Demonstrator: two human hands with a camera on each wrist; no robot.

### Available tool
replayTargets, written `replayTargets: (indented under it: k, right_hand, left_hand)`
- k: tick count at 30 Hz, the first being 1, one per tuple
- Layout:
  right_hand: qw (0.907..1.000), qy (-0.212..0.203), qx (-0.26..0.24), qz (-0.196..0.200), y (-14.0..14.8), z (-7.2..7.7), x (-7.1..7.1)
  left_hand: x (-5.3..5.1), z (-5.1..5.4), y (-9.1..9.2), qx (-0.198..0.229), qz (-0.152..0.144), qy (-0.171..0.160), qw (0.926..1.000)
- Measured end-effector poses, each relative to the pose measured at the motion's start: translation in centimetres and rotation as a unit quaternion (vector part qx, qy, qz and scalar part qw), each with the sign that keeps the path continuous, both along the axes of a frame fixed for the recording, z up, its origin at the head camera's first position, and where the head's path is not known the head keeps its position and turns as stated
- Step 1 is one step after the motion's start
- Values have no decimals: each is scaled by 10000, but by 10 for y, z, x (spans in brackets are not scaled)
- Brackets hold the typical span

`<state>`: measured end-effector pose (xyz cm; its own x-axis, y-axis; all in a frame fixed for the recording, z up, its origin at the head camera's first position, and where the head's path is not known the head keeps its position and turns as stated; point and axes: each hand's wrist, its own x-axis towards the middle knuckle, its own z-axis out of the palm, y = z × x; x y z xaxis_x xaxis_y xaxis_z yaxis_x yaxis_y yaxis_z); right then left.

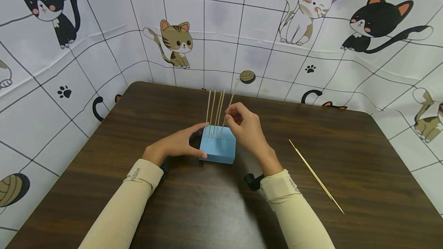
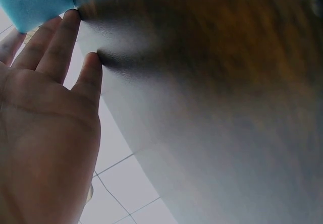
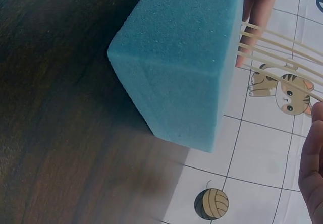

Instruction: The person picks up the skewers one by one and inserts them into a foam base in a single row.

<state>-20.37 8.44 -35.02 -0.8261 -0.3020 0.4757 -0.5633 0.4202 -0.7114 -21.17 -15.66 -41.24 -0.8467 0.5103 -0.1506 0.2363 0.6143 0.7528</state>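
Pale sleeves on both forearms carry small dark lettering at the cuffs: on the left cuff (image 1: 140,174), left of centre low in the head view, it looks to end in "Silim", though the start is turned out of sight; on the right cuff (image 1: 282,187) the word is partly curved away and too small to read surely. The blue block (image 1: 218,150) sits at the middle of the frame on a dark wood-grain table (image 1: 194,210), rows of small dark holes across its top. Four upright sticks (image 1: 212,114) stand in it toward its far left part. The right hand (image 1: 247,128) pinches another stick (image 1: 233,97) between thumb and fingertips, closed down to the stick's thickness — that stick leans right, its lower end at the block's top. The left hand (image 1: 176,145) is spread wide, fingers nearly straight, thumb touching the near left corner and fingertips the far left edge — it covers part of the block's left side. In the left wrist view, only a corner of the block shows, upper left. Thin loose sticks (image 1: 316,176) lie slantwise at the right of the head view, well apart from the block. Behind the table, across the upper frame, hangs a white gridded sheet (image 1: 221,22) printed with cats, paw prints and yarn balls
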Motion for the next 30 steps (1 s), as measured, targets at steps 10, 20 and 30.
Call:
replayTargets:
  k: [10, 20, 30]
  right_hand:
    - [9999, -40, 122, -2, -2, -3, 0]
    - [10000, 49, 65, 21, -2, -3, 1]
    - [9998, 134, 118, 31, 1, -3, -1]
  left_hand:
    - [1, 1, 0, -29, -23, -11, 10000]
    - [1, 1, 0, 5, -26, -2, 10000]
    - [1, 0, 0, -56, -6, 18, 10000]
